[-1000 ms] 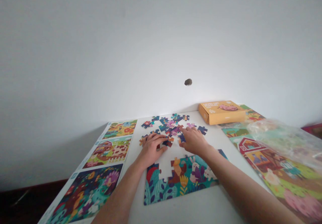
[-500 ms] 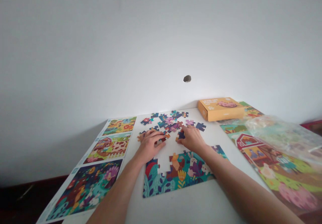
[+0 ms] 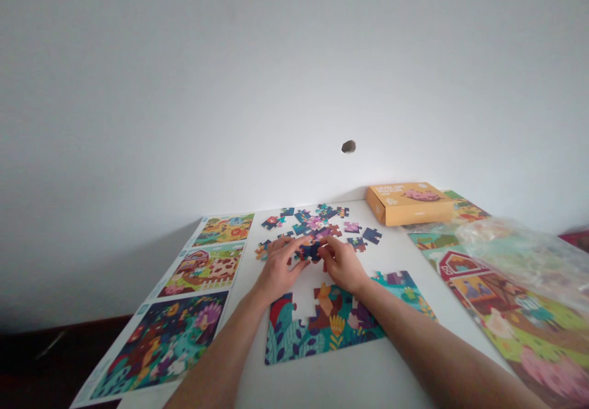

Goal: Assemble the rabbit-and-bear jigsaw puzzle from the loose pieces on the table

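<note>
Inspector: State of the right grip?

Operator: My right hand (image 3: 343,263) is clamped on a dark blue puzzle piece (image 3: 311,251), thumb and fingertips together at its right edge.

Inspector: And the left?

Operator: My left hand (image 3: 278,267) has its index finger and thumb at the left edge of the same piece. Whether they pinch it or merely touch it, I cannot tell.

Inspector: Location of the piece?

Operator: Between my two hands, in front of the loose pieces (image 3: 315,221) scattered over the far part of the white table (image 3: 368,372). Clearance above the tabletop cannot be determined.

Inspector: Condition of the joined section (image 3: 329,329)?

Operator: It lies flat on the near side of my hands, with a notch in its upper edge toward the left. My right forearm crosses above it.

Inspector: Surroundings?

Operator: On the left, a sheet with three pictures (image 3: 200,270). On the right, a large farm picture (image 3: 501,311), partly covered by a clear plastic bag (image 3: 515,243). A yellow box (image 3: 409,206) sits near the wall (image 3: 276,90).
</note>
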`<state>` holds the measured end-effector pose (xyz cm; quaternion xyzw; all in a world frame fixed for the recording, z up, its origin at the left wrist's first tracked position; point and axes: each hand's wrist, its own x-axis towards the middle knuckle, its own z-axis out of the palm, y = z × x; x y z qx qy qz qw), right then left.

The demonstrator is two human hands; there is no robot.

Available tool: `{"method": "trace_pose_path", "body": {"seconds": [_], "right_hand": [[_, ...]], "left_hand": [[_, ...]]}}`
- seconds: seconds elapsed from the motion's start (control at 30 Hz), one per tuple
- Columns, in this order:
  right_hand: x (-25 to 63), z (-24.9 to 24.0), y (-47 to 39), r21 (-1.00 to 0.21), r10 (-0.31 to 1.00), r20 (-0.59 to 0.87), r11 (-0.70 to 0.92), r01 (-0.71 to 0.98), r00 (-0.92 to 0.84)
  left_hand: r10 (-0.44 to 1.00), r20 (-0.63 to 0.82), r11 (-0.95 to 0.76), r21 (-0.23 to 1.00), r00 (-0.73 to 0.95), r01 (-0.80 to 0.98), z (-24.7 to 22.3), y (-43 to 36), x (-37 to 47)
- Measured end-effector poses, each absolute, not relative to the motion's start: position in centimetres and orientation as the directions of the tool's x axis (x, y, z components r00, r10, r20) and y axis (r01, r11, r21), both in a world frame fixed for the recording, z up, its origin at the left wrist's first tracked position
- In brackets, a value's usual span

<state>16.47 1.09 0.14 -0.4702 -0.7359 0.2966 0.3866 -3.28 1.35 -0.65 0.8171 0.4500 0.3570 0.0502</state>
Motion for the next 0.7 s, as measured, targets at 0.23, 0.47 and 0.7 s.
{"method": "trace_pose_path", "body": {"seconds": [0.23,0.47,0.7], "right_hand": [[16.82,0.25,1.16,-0.704,0.912,0.316,0.41,0.58,-0.262],[16.79,0.25,1.11,-0.688,0.918,0.31,0.395,0.609,-0.246],[17.2,0.65,1.52,-0.62,0.942,0.329,0.272,0.736,-0.071]], "left_hand": [[0.735,0.594,-0.624,0.401,0.329,0.671,-0.76,1.61,-3.26],[0.745,0.58,-0.612,0.4,0.329,0.682,-0.52,1.51,-3.26],[0.808,0.562,-0.464,0.422,0.177,0.779,-0.89,1.82,-3.5]]}}
